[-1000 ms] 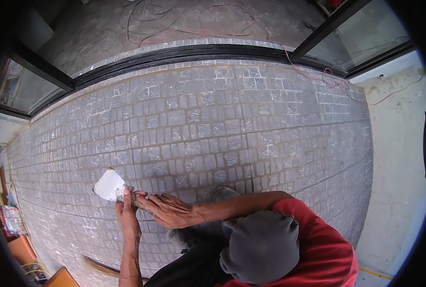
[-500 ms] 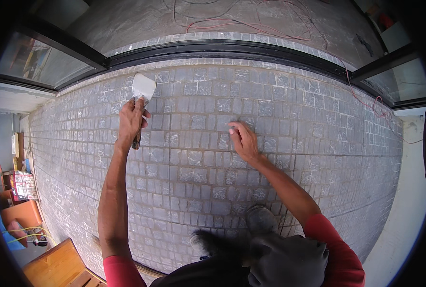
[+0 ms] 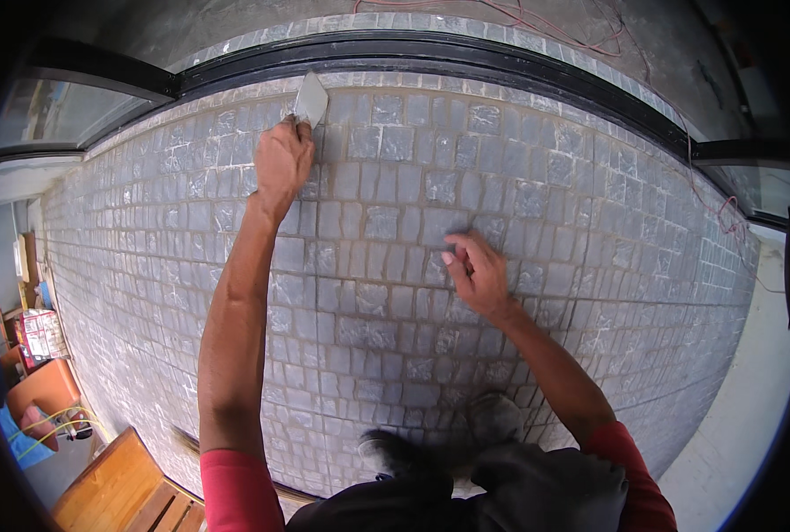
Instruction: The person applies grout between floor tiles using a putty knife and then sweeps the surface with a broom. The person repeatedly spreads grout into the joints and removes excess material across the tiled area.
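Observation:
My left hand [image 3: 284,160] is closed around a putty knife, its arm stretched far forward. The putty knife's pale, wide blade [image 3: 312,99] points away from me, near the far edge of the grey stone-block paving [image 3: 381,223]. Its handle is hidden in my fist. My right hand [image 3: 479,270] is over the middle of the paving, fingers loosely bent and thumb apart from the index finger, with nothing visible in it. Whether that hand touches the stones I cannot tell. Sandy joints run between the blocks.
A black metal door track [image 3: 430,55] crosses the far side, with glass panels at both ends. Red cable [image 3: 581,40] lies beyond it. At the left are a wooden bench [image 3: 111,488], a printed bag [image 3: 43,335] and an orange object [image 3: 45,390]. My shoes stand on the paving.
My left hand has reached farther forward with the putty knife, bringing its blade close to the door track. The whole view has tilted and shifted. My right hand keeps its loose bend.

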